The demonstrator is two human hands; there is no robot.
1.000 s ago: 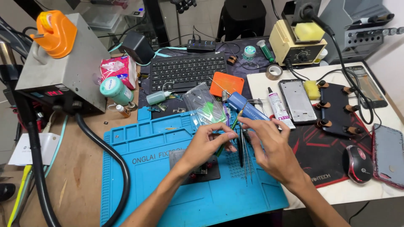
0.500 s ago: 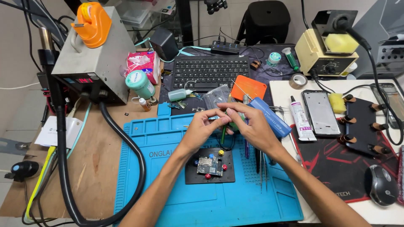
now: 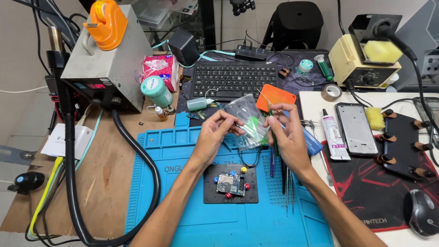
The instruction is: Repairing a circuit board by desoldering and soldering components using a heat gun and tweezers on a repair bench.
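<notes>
Holding a clear plastic bag between them, the two hands hover over the blue work mat that covers the middle of the bench. The left hand has its fingers curled shut, pinching the bag's left edge; the right hand is closed too, gripping the bag's right side together with a thin green-handled tool that points down. Just below the hands, on the mat, sits a black holder plate carrying a small circuit board pinned by coloured pegs. Bare wood shows left of the mat, crossed by a thick black hose. Beyond the left hand stands a grey station box with an orange tape dispenser on top, a pink-and-white soft packet and a teal-capped round tub. Behind the hands lies a black keyboard and an orange flat card. Right of the right hand lie a white tube, a bare phone frame and a red-and-black pad with a grey mouse.
</notes>
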